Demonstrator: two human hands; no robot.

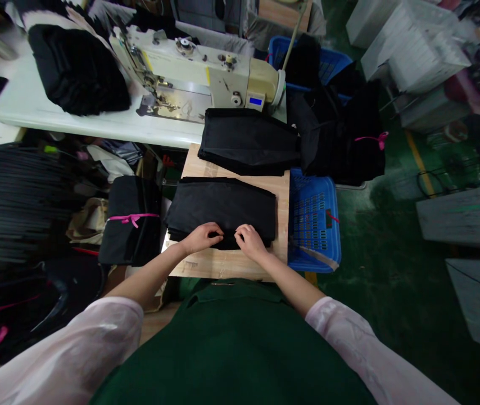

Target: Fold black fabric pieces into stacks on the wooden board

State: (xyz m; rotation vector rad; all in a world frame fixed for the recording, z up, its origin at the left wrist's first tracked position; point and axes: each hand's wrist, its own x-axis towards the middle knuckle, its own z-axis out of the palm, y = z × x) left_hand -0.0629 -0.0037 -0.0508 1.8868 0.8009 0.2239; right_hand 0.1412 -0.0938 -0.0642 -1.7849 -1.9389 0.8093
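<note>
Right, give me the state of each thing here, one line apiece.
left hand, curled on the near edge of the black stack
right hand, curled on the same edge
black stack, folded flat on the board
board, partly covered
second black piece, folded, on the board's far end
bundle, tied with pink ribbon
sewing machine, display lit blue
blue crate, pale strip lying in it

Garment sewing workshop. Industrial sewing machine [193, 73] on white table [96, 126] at 12 o'clock, black cloth piles [75, 70] at 11 and 12, ribbon-tied bundle [130, 242] at 9, blue plastic crate [313, 225] at 3, green painted floor [375, 236] at 4.
</note>
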